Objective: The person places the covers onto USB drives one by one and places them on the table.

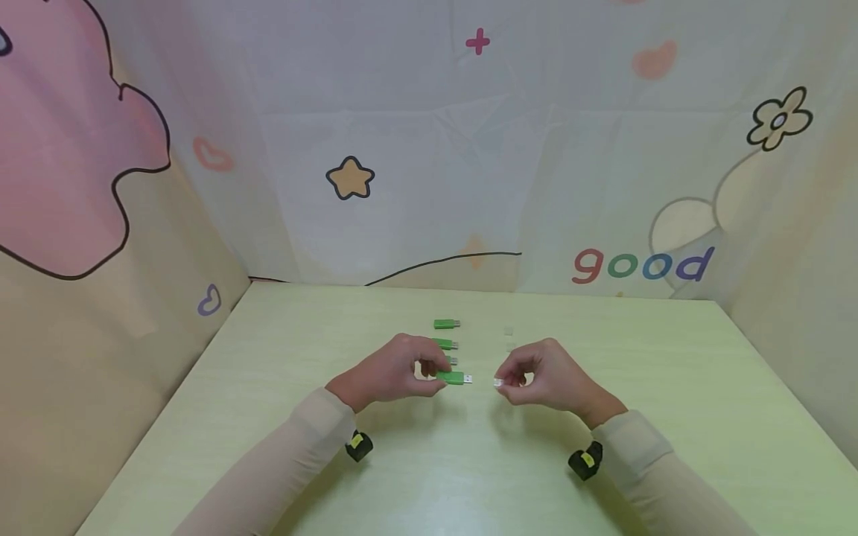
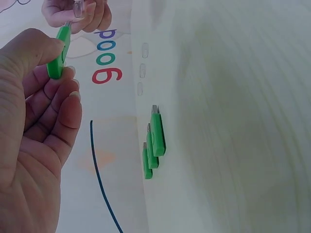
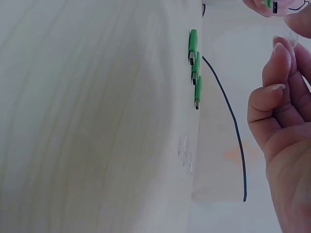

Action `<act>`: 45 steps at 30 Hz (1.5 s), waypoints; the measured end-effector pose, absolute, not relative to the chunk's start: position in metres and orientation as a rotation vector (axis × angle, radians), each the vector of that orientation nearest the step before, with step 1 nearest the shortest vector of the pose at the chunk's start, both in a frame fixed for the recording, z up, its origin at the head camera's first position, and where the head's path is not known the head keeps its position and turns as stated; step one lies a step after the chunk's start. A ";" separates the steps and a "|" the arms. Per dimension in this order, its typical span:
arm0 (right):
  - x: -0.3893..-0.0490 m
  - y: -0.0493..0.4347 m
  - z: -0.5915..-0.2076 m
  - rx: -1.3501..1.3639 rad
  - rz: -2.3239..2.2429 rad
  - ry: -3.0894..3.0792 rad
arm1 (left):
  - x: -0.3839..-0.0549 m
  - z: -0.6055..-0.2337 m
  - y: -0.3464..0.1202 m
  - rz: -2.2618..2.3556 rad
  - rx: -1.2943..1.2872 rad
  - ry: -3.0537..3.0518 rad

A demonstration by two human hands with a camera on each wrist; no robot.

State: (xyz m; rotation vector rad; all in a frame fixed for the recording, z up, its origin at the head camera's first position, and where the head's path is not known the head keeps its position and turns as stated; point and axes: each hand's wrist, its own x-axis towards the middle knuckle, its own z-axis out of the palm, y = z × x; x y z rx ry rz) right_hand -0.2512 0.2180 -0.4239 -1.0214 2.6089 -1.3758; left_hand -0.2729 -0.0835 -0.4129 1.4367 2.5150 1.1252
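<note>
Between thumb and fingers my left hand [image 1: 409,368] pinches a green USB stick [image 1: 454,378], its bare metal plug pointing right. Facing it, my right hand [image 1: 544,374] pinches a small clear cap [image 1: 498,383]. A short gap separates plug and cap in the head view, both held above the table. In the left wrist view the held USB stick [image 2: 59,52] is tilted, with the clear cap [image 2: 78,8] just beyond its plug. The right wrist view shows the clear cap [image 3: 292,38] at the fingertips, partly hidden by them.
Three more green USB sticks [image 2: 158,131] lie in a row on the pale table [image 1: 429,469], plugs bare. To their right lie three clear caps [image 2: 142,71], also in a row. A printed cloth backdrop [image 1: 415,134] rises behind the table's far edge.
</note>
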 end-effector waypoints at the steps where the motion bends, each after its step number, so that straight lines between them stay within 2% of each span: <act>1: -0.251 0.218 -0.424 -1.026 -1.379 2.607 | -0.272 -0.412 -0.083 1.127 1.438 2.512; 45: -0.250 0.204 -0.421 -1.196 -1.446 2.526 | -0.262 -0.408 -0.073 1.165 1.499 2.488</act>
